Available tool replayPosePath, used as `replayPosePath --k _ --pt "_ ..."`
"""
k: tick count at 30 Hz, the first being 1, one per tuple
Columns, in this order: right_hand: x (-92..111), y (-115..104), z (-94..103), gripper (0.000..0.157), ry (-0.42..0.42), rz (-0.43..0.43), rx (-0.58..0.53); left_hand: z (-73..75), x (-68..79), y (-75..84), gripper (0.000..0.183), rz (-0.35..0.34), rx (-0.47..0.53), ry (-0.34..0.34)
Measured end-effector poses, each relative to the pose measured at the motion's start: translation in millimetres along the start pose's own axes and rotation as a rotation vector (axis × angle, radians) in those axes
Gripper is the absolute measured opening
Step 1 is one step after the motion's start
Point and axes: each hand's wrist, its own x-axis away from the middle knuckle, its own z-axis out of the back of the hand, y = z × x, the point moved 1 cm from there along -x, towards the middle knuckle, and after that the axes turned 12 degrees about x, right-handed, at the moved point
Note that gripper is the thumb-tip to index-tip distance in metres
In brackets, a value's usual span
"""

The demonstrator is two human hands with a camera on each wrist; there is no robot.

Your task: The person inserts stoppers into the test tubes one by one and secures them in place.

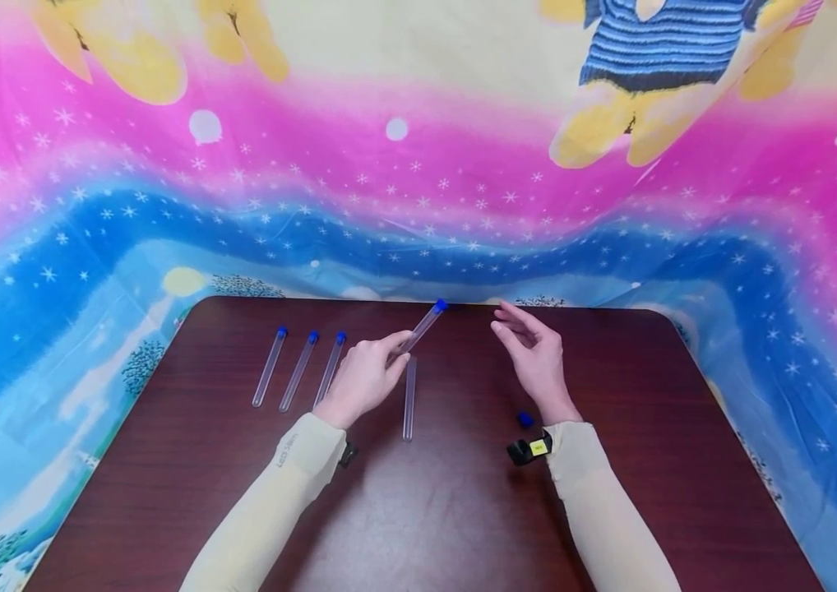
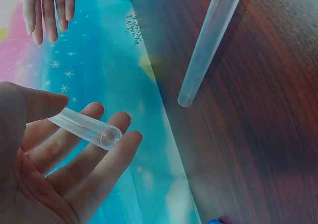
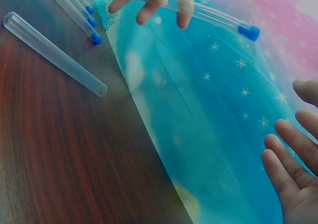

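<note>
My left hand (image 1: 363,374) pinches a clear test tube (image 1: 424,326) between thumb and fingers, its blue cap (image 3: 248,32) pointing up and away to the right. The tube's rounded bottom lies across the fingers in the left wrist view. My right hand (image 1: 537,358) is raised with loose, spread fingers and holds nothing, apart from that tube. Between the hands, nearer the left, an uncapped test tube (image 1: 409,401) lies on the table; its open mouth faces the far edge. A loose blue cap (image 1: 525,419) sits on the table just below my right hand.
Left of my left hand lie three blue-capped test tubes (image 1: 298,372) in a slanted row, the nearest partly covered by that hand. The dark wooden table (image 1: 463,518) ends at a patterned cloth (image 1: 389,205) hanging behind it.
</note>
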Motion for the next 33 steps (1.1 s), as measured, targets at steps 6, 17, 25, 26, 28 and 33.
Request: replayPosePath --k 6,17,25,26,28,33 --pt "1.3 4.7 5.6 0.039 -0.001 -0.007 0.003 3.2 2.9 -5.8 0.035 0.015 0.004 0.021" --pt "5.5 8.1 15.9 0.038 -0.012 -0.044 0.038 9.1 8.1 -14.5 0.036 -0.015 -0.001 0.080" --pt "7.5 12.8 22.8 0.038 -0.007 -0.047 0.087 12.7 10.4 -16.8 0.034 0.052 -0.055 0.062" --pt "7.8 13.4 23.6 0.037 -0.006 -0.047 0.087 12.8 10.5 -17.2 0.034 0.059 -0.061 0.062" --pt "8.4 14.3 25.3 0.037 -0.007 -0.046 0.086 12.9 10.5 -18.4 0.034 0.065 -0.077 0.059" --pt "10.8 16.3 29.4 0.037 -0.011 -0.057 0.086 12.8 11.0 -22.6 0.036 0.092 -0.114 0.049"
